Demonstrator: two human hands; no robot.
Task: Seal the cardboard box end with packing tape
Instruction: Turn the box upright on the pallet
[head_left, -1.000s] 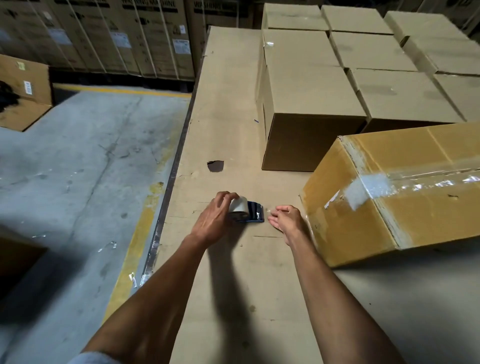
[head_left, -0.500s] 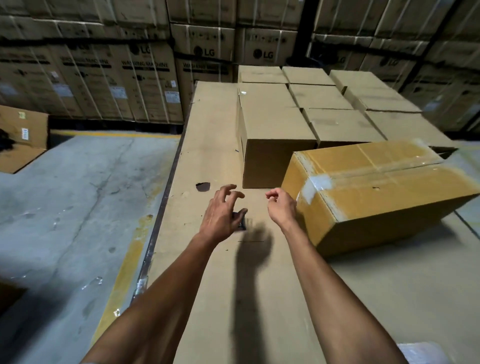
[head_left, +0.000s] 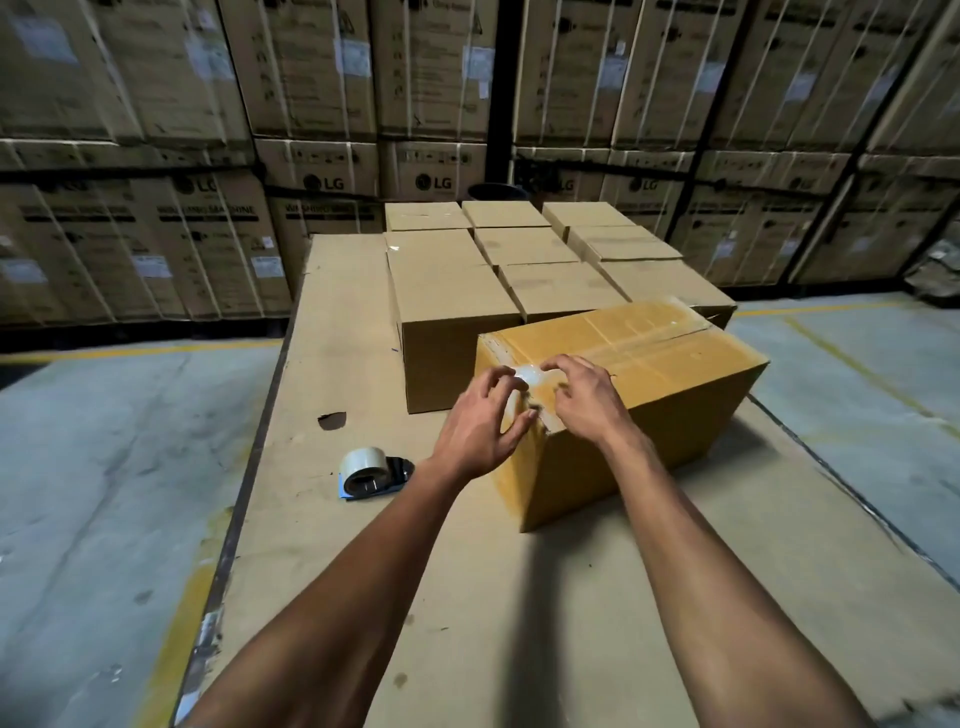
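Head camera: a person's left hand (head_left: 480, 423) and right hand (head_left: 584, 400) are pressing at the near top corner of a yellow-brown cardboard box (head_left: 675, 395), fingers spread apart and curled over a patch of clear packing tape (head_left: 530, 374) there. The box is lying on a flat cardboard-covered work surface (head_left: 467, 597). At nine o'clock from the box, a tape dispenser (head_left: 371, 470) is sitting untouched. Plain brown cartons (head_left: 452, 291) are standing at twelve o'clock. Stacked LG appliance cartons (head_left: 322, 104) are walling in the grey concrete floor (head_left: 104, 493).
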